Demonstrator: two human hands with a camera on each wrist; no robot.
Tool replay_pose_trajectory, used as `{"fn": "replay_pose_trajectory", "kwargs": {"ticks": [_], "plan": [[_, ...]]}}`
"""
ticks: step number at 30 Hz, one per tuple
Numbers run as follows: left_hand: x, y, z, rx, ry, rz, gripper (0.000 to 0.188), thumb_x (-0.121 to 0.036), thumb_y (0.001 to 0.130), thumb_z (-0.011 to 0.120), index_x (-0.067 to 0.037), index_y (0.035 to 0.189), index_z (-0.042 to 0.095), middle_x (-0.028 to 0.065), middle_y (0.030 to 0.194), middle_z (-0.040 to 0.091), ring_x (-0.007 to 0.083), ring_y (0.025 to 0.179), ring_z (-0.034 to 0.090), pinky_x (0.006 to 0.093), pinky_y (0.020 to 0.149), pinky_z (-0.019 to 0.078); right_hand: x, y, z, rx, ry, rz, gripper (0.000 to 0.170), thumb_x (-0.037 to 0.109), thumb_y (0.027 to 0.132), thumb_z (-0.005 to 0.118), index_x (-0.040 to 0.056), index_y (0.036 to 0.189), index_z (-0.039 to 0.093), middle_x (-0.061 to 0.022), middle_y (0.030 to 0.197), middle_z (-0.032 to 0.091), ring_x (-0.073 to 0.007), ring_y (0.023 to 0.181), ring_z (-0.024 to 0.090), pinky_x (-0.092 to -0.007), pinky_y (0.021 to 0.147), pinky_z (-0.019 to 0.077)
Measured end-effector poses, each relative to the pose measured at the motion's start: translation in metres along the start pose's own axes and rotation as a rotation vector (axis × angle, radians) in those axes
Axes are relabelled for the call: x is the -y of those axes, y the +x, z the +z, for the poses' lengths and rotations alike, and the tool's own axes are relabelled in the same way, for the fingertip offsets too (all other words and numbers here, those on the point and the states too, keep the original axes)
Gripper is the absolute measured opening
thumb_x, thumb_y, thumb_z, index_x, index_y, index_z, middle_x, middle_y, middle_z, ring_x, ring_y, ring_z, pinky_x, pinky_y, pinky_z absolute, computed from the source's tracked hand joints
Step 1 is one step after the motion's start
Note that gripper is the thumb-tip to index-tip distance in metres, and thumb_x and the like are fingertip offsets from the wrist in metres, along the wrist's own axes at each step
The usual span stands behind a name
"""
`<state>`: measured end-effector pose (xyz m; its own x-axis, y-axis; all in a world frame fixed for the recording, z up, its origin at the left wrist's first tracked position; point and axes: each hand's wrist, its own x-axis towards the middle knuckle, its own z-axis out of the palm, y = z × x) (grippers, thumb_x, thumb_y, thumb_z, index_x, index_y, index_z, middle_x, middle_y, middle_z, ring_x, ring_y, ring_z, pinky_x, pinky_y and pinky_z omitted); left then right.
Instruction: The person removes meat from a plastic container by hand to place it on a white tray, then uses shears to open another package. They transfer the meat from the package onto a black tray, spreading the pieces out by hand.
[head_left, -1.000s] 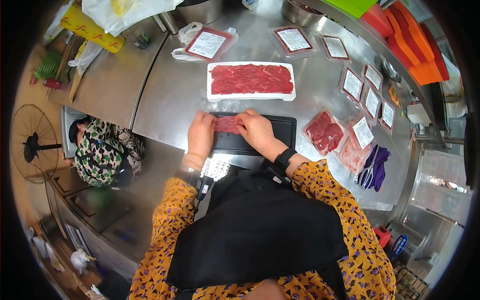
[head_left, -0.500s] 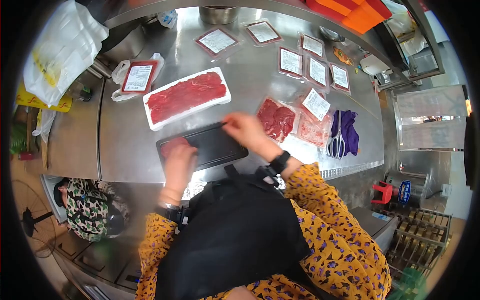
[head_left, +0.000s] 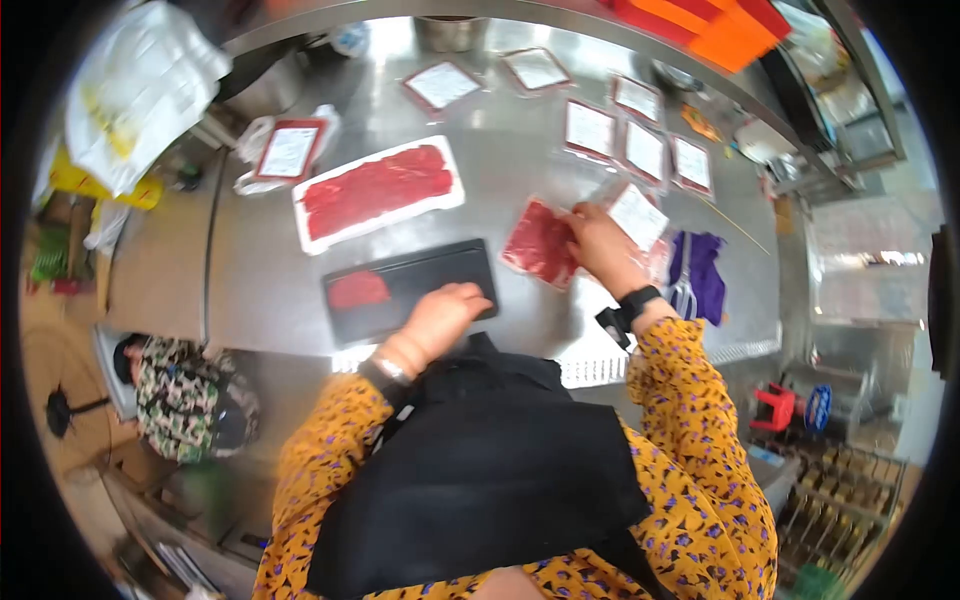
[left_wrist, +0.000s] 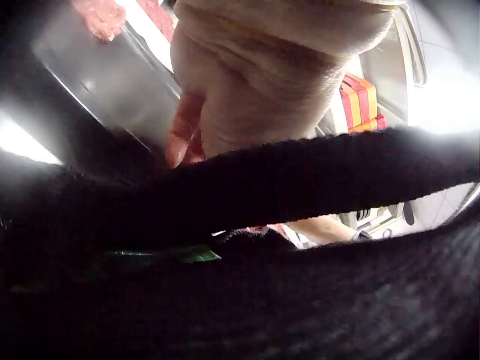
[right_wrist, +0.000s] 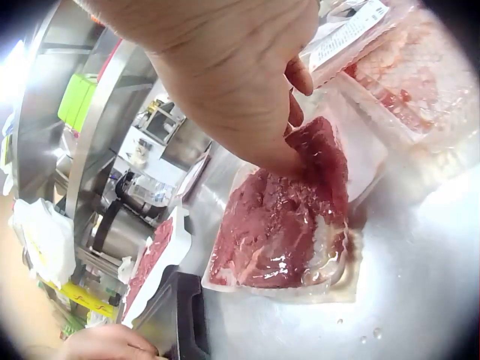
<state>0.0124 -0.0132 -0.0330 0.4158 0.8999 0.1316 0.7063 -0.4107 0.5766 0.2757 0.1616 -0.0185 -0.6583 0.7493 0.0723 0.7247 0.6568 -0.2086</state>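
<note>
In the head view a slice of red meat (head_left: 358,289) lies on the left part of the black tray (head_left: 420,270). Above the tray's right front part is my left hand (head_left: 437,322), fingers bent loosely, with nothing visible in them. Over an opened pack of red meat (head_left: 540,245) my right hand (head_left: 605,250) pinches the meat; in the right wrist view that hand (right_wrist: 232,75) lifts an edge of the meat (right_wrist: 277,225) between thumb and fingers. A white tray of layered meat slices (head_left: 380,190) stands behind the black tray.
Several labelled meat packs (head_left: 590,130) lie at the back and right. Scissors (head_left: 684,285) rest on a purple cloth (head_left: 703,275) at the right. A person in camouflage clothing (head_left: 180,395) is low at the left, beyond the counter edge. A metal shelf (head_left: 400,12) runs above.
My right hand has moved right from the black tray to the meat pack. My left hand has left the slice, which stays on the tray, and moved right.
</note>
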Motion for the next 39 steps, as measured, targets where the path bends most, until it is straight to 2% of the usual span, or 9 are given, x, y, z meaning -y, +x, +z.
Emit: {"fn": "replay_pose_trajectory", "kwargs": {"ticks": [3, 4, 10, 19, 25, 30, 32, 35, 39], "plan": [[-0.007, 0.003, 0.005, 0.005, -0.019, 0.018, 0.025, -0.006, 0.078, 0.057, -0.011, 0.099, 0.069, 0.005, 0.096, 0.061, 0.0259, 0.092, 0.061, 0.0357, 0.08, 0.0533, -0.003, 0.01, 0.006, 0.051, -0.094, -0.102, 0.032, 0.005, 0.07, 0.066, 0.0068, 0.103, 0.067, -0.01, 0.101, 0.062, -0.0311, 0.096, 0.06, -0.0414, 0.081, 0.0514], [-0.007, 0.003, 0.007, 0.056, -0.034, -0.027, 0.036, -0.004, 0.069, 0.072, -0.009, 0.105, 0.067, 0.0051, 0.101, 0.062, 0.0275, 0.097, 0.061, 0.0367, 0.084, 0.0521, -0.003, 0.011, 0.008, 0.055, -0.135, -0.13, 0.026, 0.005, 0.072, 0.065, 0.006, 0.098, 0.067, -0.0098, 0.1, 0.062, -0.0305, 0.095, 0.06, -0.0408, 0.079, 0.0521], [-0.01, -0.002, 0.004, 0.06, -0.057, -0.08, 0.038, -0.002, 0.071, 0.071, -0.01, 0.107, 0.067, 0.0046, 0.103, 0.062, 0.0276, 0.099, 0.06, 0.0378, 0.087, 0.0512, 0.003, 0.025, 0.003, 0.178, -0.252, -0.278, 0.012, 0.004, 0.073, 0.063, 0.0054, 0.084, 0.063, -0.0105, 0.093, 0.059, -0.0289, 0.09, 0.061, -0.0386, 0.075, 0.053], [-0.008, -0.003, 0.005, 0.062, -0.064, -0.084, 0.038, -0.003, 0.072, 0.071, -0.012, 0.109, 0.066, 0.0045, 0.104, 0.062, 0.0278, 0.101, 0.059, 0.038, 0.087, 0.051, -0.004, 0.029, 0.001, 0.237, -0.162, -0.285, 0.013, 0.002, 0.074, 0.062, 0.004, 0.087, 0.063, -0.0126, 0.092, 0.061, -0.0323, 0.085, 0.063, -0.0406, 0.075, 0.053], [-0.008, -0.003, 0.003, 0.043, -0.099, -0.09, 0.039, -0.002, 0.071, 0.072, -0.011, 0.108, 0.066, 0.0055, 0.104, 0.062, 0.0289, 0.1, 0.059, 0.0389, 0.087, 0.0506, -0.024, 0.016, 0.003, 0.123, 0.324, 0.016, 0.015, 0.006, 0.073, 0.063, 0.0017, 0.087, 0.067, -0.0155, 0.084, 0.067, -0.0333, 0.078, 0.067, -0.0376, 0.071, 0.0533], [-0.007, 0.004, 0.002, 0.097, -0.119, -0.095, 0.036, -0.002, 0.07, 0.073, -0.011, 0.104, 0.066, 0.0066, 0.101, 0.062, 0.0294, 0.1, 0.061, 0.039, 0.086, 0.0508, -0.056, 0.009, 0.009, 0.046, 0.773, 0.255, 0.015, 0.008, 0.076, 0.064, -0.0001, 0.088, 0.068, -0.0121, 0.081, 0.071, -0.0194, 0.074, 0.069, -0.0296, 0.07, 0.0532], [-0.008, 0.005, 0.0, 0.114, -0.151, -0.123, 0.036, -0.003, 0.07, 0.073, -0.012, 0.104, 0.066, 0.0066, 0.101, 0.063, 0.0295, 0.098, 0.061, 0.0388, 0.084, 0.0509, -0.049, 0.008, -0.012, 0.158, 1.047, 0.347, 0.012, 0.0, 0.083, 0.059, -0.0004, 0.095, 0.063, -0.0084, 0.089, 0.069, -0.0183, 0.086, 0.067, -0.028, 0.079, 0.0527], [-0.009, 0.006, -0.002, 0.125, -0.17, -0.146, 0.035, -0.003, 0.071, 0.074, -0.012, 0.104, 0.066, 0.0066, 0.101, 0.063, 0.0297, 0.096, 0.062, 0.0389, 0.083, 0.0513, -0.051, 0.006, -0.023, 0.138, 1.524, 0.421, 0.015, 0.001, 0.086, 0.059, 0.0018, 0.1, 0.063, -0.0089, 0.094, 0.068, -0.0178, 0.083, 0.067, -0.0285, 0.076, 0.0543], [-0.013, 0.013, -0.009, 0.136, -0.246, -0.207, 0.034, -0.006, 0.077, 0.073, -0.01, 0.109, 0.065, 0.0079, 0.105, 0.063, 0.0271, 0.098, 0.063, 0.0365, 0.081, 0.0525, -0.025, 0.003, -0.048, 0.08, 1.791, 0.443, 0.013, 0.001, 0.087, 0.06, 0.0011, 0.101, 0.062, -0.0095, 0.094, 0.068, -0.0159, 0.083, 0.066, -0.027, 0.076, 0.0553]]}}
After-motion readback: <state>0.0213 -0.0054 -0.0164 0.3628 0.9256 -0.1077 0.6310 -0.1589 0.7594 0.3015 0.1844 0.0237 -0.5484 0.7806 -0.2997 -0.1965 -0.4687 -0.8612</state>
